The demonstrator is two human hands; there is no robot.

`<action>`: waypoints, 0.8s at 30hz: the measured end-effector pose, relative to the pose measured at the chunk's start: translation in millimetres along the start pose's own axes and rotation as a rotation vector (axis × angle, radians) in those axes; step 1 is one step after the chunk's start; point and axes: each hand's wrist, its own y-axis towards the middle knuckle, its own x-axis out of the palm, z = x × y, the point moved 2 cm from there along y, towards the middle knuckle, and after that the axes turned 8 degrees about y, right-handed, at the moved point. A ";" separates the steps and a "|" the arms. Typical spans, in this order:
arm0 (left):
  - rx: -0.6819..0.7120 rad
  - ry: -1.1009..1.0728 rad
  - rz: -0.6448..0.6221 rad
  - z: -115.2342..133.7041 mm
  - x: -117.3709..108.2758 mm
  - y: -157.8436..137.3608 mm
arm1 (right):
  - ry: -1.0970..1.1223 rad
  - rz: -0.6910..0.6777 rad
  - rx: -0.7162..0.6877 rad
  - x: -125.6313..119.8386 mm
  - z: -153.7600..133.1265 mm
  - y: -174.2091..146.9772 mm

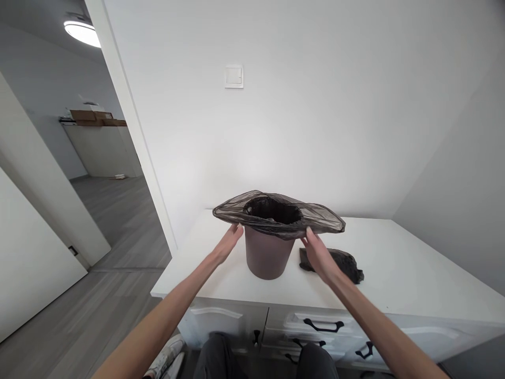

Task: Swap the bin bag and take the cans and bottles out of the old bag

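Note:
A brownish-mauve trash can (268,255) stands upright on a white cabinet top in front of me. A thin black garbage bag (321,217) lines it, its mouth spread wide over the rim and flaring out to both sides. My left hand (229,241) is at the near left of the bag's edge, fingertips closed on the plastic beside the can. My right hand (316,252) pinches the bag's edge at the near right, thumb on top. The undersides of both hands are partly hidden. A bundle of folded black bags (347,265) lies just right of my right hand.
The white cabinet (418,263) has drawers with black handles (323,325) below its top. Behind it rises a wall with a light switch (234,77). On the left, an open doorway shows another room with cardboard boxes (89,117). My knees are against the cabinet front.

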 end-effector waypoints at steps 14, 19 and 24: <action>-0.098 -0.374 0.276 75.5 -10.3 87.6 | 0.429 -0.072 -0.125 35.5 -89.6 104.8; 0.005 -0.726 0.224 113.4 6.1 81.4 | 0.443 -0.115 -0.111 47.5 -96.2 113.9; 0.079 -0.365 0.085 131.9 24.1 70.0 | -0.232 -0.082 -0.121 74.3 -92.7 116.4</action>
